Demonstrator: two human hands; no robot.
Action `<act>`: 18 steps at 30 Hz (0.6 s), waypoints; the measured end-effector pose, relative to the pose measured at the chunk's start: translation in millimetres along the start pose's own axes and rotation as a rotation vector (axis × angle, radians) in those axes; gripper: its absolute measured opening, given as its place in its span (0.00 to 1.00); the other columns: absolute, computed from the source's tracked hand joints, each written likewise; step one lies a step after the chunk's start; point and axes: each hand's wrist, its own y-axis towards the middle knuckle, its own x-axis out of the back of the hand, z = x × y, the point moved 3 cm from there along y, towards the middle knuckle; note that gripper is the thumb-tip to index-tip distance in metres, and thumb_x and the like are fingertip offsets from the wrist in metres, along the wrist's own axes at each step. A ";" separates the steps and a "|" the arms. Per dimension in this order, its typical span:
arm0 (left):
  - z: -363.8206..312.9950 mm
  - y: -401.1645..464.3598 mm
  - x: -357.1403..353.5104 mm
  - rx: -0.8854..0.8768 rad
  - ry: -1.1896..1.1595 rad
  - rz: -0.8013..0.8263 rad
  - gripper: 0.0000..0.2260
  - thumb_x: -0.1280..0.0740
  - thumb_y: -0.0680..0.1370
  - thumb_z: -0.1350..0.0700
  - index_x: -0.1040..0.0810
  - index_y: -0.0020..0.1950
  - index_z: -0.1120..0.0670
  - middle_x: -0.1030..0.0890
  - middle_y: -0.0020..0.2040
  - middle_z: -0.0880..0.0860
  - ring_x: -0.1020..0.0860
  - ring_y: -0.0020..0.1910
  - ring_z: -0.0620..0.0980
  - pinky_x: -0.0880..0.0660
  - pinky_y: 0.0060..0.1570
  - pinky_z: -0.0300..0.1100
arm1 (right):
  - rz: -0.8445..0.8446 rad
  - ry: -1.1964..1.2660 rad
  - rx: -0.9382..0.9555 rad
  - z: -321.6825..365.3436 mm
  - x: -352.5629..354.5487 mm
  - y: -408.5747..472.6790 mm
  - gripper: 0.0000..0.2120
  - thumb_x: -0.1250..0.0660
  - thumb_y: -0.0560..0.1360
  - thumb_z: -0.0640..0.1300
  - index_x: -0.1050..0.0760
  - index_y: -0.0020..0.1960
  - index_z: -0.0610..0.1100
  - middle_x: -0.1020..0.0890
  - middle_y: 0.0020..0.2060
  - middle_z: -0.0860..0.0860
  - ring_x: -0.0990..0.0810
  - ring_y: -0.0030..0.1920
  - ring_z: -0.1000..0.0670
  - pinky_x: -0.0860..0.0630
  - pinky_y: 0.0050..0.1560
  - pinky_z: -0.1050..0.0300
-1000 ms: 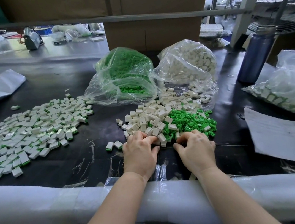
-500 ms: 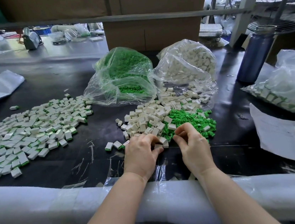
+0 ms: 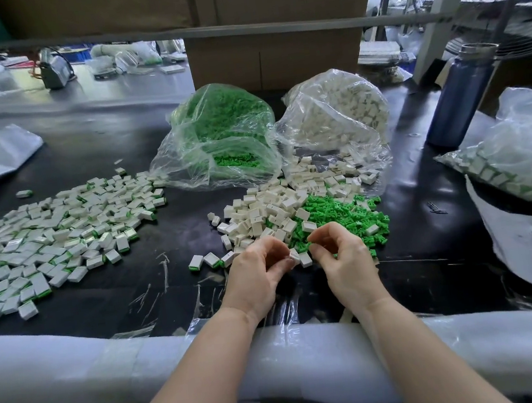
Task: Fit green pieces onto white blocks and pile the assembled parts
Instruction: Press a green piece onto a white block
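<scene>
Assembled parts: a wide, flat spread of small white rectangular plastic blocks with green edges (image 3: 58,237) lies on the left of the black work table (image 3: 173,273).
Stray assembled parts: three white-and-green blocks (image 3: 211,260) sit in a row just left of the left hand.
Left hand (image 3: 256,275): raised just above the table at the near edge of the loose piles, fingers curled, thumb and fingertips pinching a small white plastic block (image 3: 294,255).
White supply: a loose heap of plain white rectangular blocks (image 3: 261,213) lies beyond the left hand, touching the green heap on its right.
Right hand (image 3: 345,260): close beside the left hand without touching it, fingers curled with thumb and forefinger brought together. A pinched piece cannot be made out.
Green supply: a loose heap of small bright green plastic pieces (image 3: 343,217) lies beyond the right hand, with a few white blocks scattered on it.
Rear bags: a clear plastic bag of green pieces (image 3: 219,133) stands left of a clear plastic bag of white blocks (image 3: 337,112), both behind the loose heaps.
Far right: a dark blue metal bottle (image 3: 459,97) stands upright; nearer, a clear plastic bag of white-and-green blocks (image 3: 514,164) rests on white paper.
Front edge: a white foam-wrapped rail (image 3: 77,368) runs across the table's near side, under both forearms.
</scene>
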 end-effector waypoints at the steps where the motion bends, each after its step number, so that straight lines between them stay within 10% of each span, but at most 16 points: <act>1: 0.9 -0.1 -0.3 0.013 -0.016 0.007 0.10 0.29 0.73 0.60 0.25 0.41 0.46 0.21 0.38 0.44 0.22 0.40 0.41 0.27 0.46 0.28 | 0.000 0.012 0.004 0.3 0.0 -0.2 0.11 0.33 0.74 0.35 0.27 0.41 0.51 0.22 0.35 0.58 0.24 0.38 0.61 0.30 0.42 0.72; 18: 1.0 -0.5 -3.1 -0.027 -0.131 0.082 0.11 0.32 0.75 0.60 0.24 0.43 0.43 0.18 0.41 0.48 0.20 0.44 0.47 0.24 0.52 0.40 | 0.068 0.149 0.016 6.2 0.1 -1.6 0.07 0.30 0.72 0.34 0.22 0.41 0.45 0.19 0.36 0.54 0.22 0.38 0.61 0.26 0.44 0.70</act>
